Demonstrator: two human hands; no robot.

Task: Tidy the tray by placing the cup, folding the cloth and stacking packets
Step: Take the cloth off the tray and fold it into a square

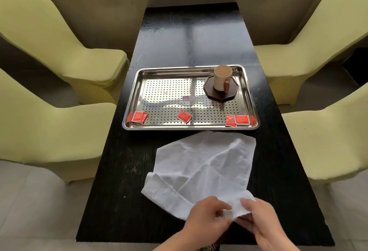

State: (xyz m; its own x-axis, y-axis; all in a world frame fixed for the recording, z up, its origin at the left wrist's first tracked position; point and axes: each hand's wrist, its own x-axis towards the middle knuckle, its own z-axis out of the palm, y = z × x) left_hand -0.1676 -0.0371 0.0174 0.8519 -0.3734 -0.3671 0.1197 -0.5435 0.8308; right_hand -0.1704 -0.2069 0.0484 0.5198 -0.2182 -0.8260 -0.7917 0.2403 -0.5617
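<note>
A white cloth [201,163] lies crumpled on the black table in front of the steel tray [137,83]. My left hand [207,216] and my right hand [260,220] both pinch the cloth's near corner at the table's front edge. In the tray's far right corner a cream cup [222,78] with a brown handle stands upright on a dark octagonal coaster [220,91]. Several red packets lie scattered along the tray's near edge: a pair at the left [138,116], one in the middle [184,116], a pair at the right [238,120].
The black table [123,171] is narrow and runs away from me. Pale green covered chairs [49,123] stand on the left, and more chairs [326,131] on the right. A small sticker [188,98] sits on the tray's perforated floor.
</note>
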